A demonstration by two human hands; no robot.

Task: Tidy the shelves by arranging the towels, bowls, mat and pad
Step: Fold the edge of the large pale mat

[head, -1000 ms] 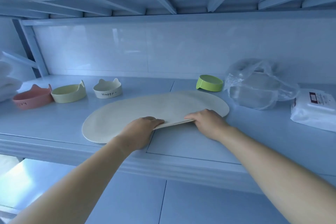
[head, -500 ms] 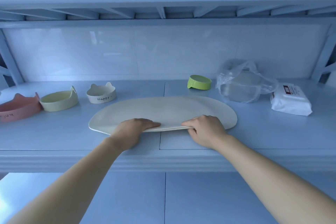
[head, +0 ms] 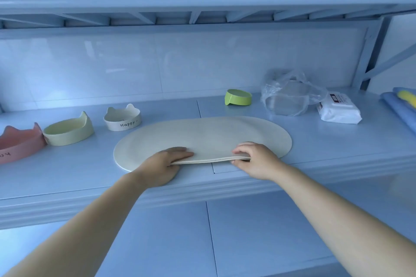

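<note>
The mat (head: 202,135) lies on the shelf (head: 337,144), close to the front lip. It is folded, and I can see two thin layers at the edge near me. I think my job right now is to set it down neat and flat.

To do that well, I should press both layers together so they line up. Then I can slide the mat straight back a little, away from the lip. I should go slow and push the same with both hands, or one end will swing round. The white bowl (head: 122,117) with "Happy" on it sits just beside the mat's back left edge. The green bowl (head: 238,97) is near the back right. I must not bump them. The mat looks thin and bendy, so I think a hard push could make it buckle.

My left hand (head: 161,165) is at the near edge, left of the middle. Its fingers lie on top of the mat and the edge runs into my hand, so it holds the mat. My right hand (head: 253,161) is further right. Its fingers curl over the top and the thumb looks tucked under, pinching both layers. Both arms reach forward, with the wrists low by the shelf's front. The hands are apart, and the lifted edge runs between them.
</note>
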